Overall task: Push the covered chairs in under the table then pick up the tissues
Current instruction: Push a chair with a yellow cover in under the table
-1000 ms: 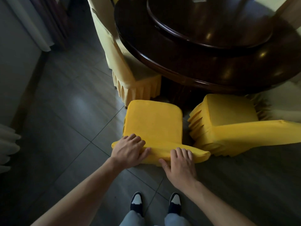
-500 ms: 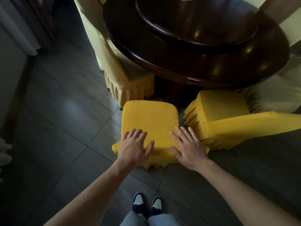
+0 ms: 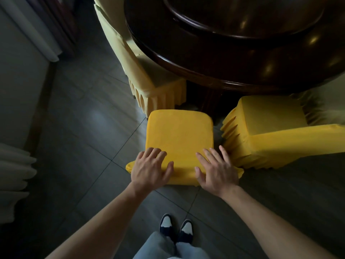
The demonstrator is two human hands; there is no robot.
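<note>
The left hand (image 3: pixel 151 168) is lying flat, fingers spread, on the top of the backrest of the middle yellow covered chair (image 3: pixel 180 134), and the right hand (image 3: pixel 217 170) is lying spread beside it at 3 o'clock, both pressing on the cover. This chair is standing at 6 o'clock of the dark round table (image 3: pixel 233 58), its seat not yet under the edge. A second yellow chair (image 3: pixel 270 128) is standing at its 3 o'clock, a pale chair (image 3: pixel 149 81) at 11 o'clock, partly under the table. The tissues are not visible
</note>
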